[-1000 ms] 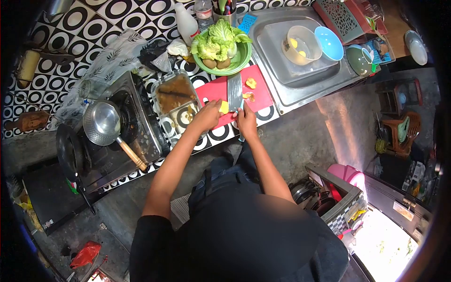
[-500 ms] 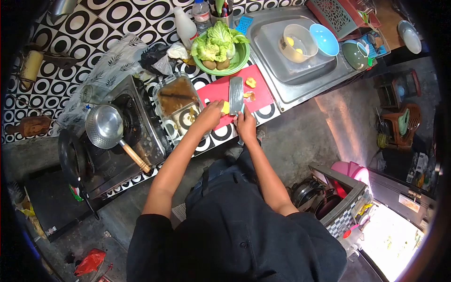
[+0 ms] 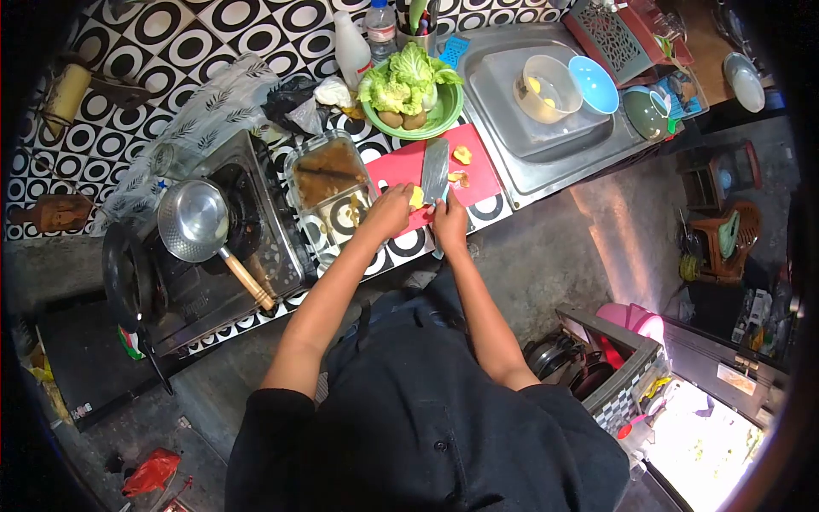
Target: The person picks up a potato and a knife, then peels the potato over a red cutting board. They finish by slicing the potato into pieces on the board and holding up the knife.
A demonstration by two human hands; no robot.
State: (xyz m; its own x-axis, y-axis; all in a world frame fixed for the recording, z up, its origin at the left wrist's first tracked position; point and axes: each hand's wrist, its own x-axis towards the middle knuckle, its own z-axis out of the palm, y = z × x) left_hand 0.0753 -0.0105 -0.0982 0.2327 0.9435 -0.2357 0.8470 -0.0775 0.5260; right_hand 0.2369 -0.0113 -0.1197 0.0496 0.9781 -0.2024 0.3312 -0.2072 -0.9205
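My right hand point(image 3: 450, 222) is closed round the handle of a broad-bladed kitchen knife point(image 3: 435, 162). Its blade points away from me over a red cutting board point(image 3: 485, 175). Just left of the blade, the fingers of my left hand point(image 3: 390, 212) pinch a yellow vegetable piece point(image 3: 416, 198) against the board. To the right of the knife lie a yellow chunk point(image 3: 461, 154) and some brownish scraps point(image 3: 459, 179).
Behind the board stands a green bowl point(image 3: 454, 109) with leafy greens and brown round vegetables. A divided container point(image 3: 294, 192) sits to the left, beside a stove with a saucepan point(image 3: 194, 222). On the right, the sink point(image 3: 533, 154) holds a clear tub point(image 3: 546, 90) and a blue bowl point(image 3: 595, 84).
The whole view has shifted slightly. The knife blade leans a little more to the right, while both hands stay close together at the board's near edge.
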